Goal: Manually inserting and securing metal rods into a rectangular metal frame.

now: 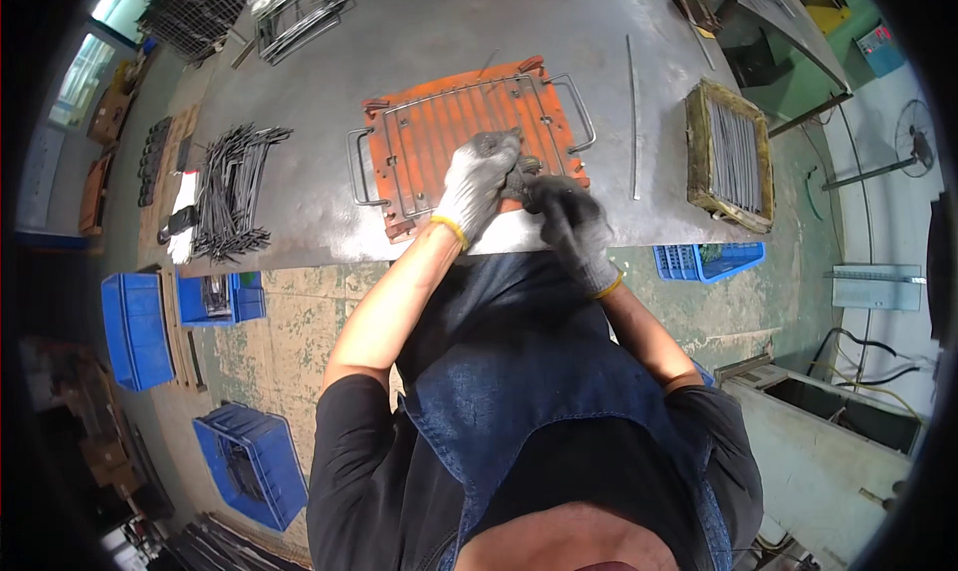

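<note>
An orange metal jig plate (pixel 429 142) lies on the grey steel table (pixel 329 212), with a wire frame (pixel 469 97) and thin rods laid across it. My left hand (pixel 477 177), in a grey knit glove, rests on the jig's near right part. My right hand (pixel 569 222), in a darker glove, is closed around a small dark object at the jig's near right corner, touching my left fingers. What that object is stays hidden between the gloves.
A pile of bent dark rods (pixel 232 187) lies at the table's left. A wooden box of straight rods (pixel 733 157) sits at the right, a long loose rod (pixel 633 112) beside the jig. Wire racks (pixel 299 12) stand at the far edge. Blue crates (pixel 140 326) sit on the floor.
</note>
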